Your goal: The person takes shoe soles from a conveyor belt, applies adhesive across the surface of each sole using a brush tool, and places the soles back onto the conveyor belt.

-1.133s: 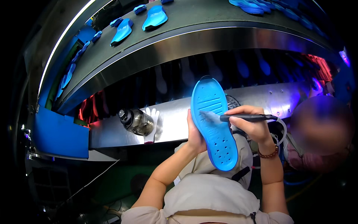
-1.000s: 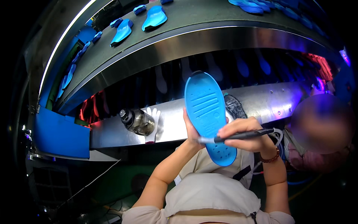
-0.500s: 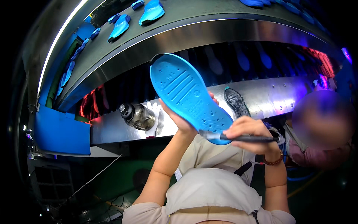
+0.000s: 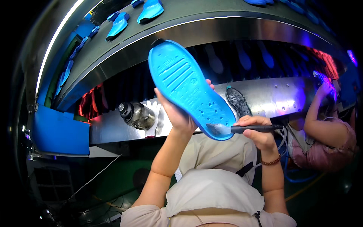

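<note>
Head view: left hand (image 4: 177, 113) grips blue sole (image 4: 189, 87); right hand (image 4: 259, 134) grips brush (image 4: 242, 129).

blue sole (image 4: 191, 89) tilted further left, brush (image 4: 242, 129) now at heel edge

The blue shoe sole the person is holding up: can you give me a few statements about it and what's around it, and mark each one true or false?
1. The left hand holds the blue shoe sole up from behind. True.
2. The right hand holds a pair of scissors. False: it grips a dark brush whose tip lies on the lower end of the sole.
3. The sole is red. False: it is bright blue, with grooves and small dots in its surface.
4. A clear bottle with a dark cap lies on the metal shelf to the left of the sole. True.
5. More blue soles lie on the curved belt above. True.
</note>
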`<control>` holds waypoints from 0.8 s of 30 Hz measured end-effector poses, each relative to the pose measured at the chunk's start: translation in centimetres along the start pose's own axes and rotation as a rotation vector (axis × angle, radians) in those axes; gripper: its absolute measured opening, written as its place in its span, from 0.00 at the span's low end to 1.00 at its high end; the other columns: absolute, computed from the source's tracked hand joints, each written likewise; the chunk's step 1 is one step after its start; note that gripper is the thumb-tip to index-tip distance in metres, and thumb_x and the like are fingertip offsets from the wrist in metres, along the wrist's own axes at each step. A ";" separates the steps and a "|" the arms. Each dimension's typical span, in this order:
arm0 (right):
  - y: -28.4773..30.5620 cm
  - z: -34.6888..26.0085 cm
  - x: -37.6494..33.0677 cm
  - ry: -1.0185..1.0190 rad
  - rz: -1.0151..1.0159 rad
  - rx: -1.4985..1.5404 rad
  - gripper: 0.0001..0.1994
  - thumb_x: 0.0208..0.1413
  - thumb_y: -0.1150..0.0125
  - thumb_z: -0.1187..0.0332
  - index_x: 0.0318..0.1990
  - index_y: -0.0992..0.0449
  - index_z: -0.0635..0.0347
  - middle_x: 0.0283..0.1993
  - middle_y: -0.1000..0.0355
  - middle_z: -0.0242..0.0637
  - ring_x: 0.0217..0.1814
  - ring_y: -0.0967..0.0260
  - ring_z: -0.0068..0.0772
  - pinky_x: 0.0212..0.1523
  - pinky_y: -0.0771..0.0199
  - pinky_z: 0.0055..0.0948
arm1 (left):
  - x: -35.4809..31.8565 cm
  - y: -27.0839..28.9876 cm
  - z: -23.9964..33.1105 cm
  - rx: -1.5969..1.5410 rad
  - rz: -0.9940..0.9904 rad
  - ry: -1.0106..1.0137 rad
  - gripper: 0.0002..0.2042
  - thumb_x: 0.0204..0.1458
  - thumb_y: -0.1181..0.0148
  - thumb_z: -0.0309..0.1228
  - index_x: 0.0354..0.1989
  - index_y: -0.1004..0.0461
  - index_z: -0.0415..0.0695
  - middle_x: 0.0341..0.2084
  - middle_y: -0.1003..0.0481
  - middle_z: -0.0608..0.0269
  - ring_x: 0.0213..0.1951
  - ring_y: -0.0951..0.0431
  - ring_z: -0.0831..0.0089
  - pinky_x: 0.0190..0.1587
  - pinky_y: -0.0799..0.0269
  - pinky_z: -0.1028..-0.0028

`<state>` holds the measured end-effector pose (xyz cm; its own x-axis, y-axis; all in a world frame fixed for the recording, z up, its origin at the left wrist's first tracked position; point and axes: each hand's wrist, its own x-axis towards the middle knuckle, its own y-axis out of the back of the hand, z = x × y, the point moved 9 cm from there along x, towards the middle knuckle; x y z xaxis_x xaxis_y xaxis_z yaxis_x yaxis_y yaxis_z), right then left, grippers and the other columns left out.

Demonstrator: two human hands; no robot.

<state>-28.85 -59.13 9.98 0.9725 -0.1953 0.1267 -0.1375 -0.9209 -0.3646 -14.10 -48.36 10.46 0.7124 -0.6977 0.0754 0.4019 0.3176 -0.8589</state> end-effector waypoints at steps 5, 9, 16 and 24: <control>-2.5 -0.1 0.3 -0.059 0.233 0.406 0.09 0.47 0.43 0.79 0.38 0.27 0.71 0.40 0.27 0.47 0.41 0.29 0.29 0.43 0.30 0.22 | -3.8 -2.8 -4.6 -0.223 -0.087 0.070 0.41 0.49 0.66 0.64 0.62 0.50 0.41 0.53 0.38 0.44 0.50 0.32 0.48 0.51 0.34 0.51; -4.2 -3.2 0.2 -0.059 -0.138 -0.372 0.13 0.43 0.40 0.81 0.40 0.24 0.67 0.36 0.25 0.42 0.24 0.31 0.18 0.24 0.32 0.14 | -3.4 1.0 -4.1 -0.062 -0.071 0.184 0.30 0.52 0.59 0.47 0.58 0.43 0.38 0.49 0.33 0.47 0.48 0.29 0.54 0.50 0.32 0.57; -5.4 -4.5 0.6 0.096 -0.297 -0.604 0.12 0.41 0.36 0.77 0.37 0.24 0.66 0.37 0.25 0.46 0.41 0.26 0.37 0.44 0.27 0.27 | -3.2 -0.6 -4.8 0.111 -0.153 0.529 0.32 0.50 0.54 0.46 0.60 0.46 0.39 0.50 0.34 0.48 0.49 0.30 0.60 0.51 0.34 0.66; -6.2 -5.6 0.5 0.117 -0.587 -0.697 0.10 0.44 0.39 0.75 0.37 0.24 0.62 0.39 0.26 0.43 0.40 0.26 0.38 0.40 0.26 0.27 | -4.8 -1.2 -5.8 0.415 -0.204 0.938 0.31 0.49 0.49 0.48 0.55 0.39 0.35 0.45 0.31 0.46 0.42 0.26 0.63 0.47 0.31 0.68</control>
<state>-28.52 -55.42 17.43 0.9022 0.3698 0.2220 0.2532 -0.8708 0.4215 -21.33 -49.16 8.15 -0.0520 -0.9248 -0.3769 0.7569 0.2097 -0.6190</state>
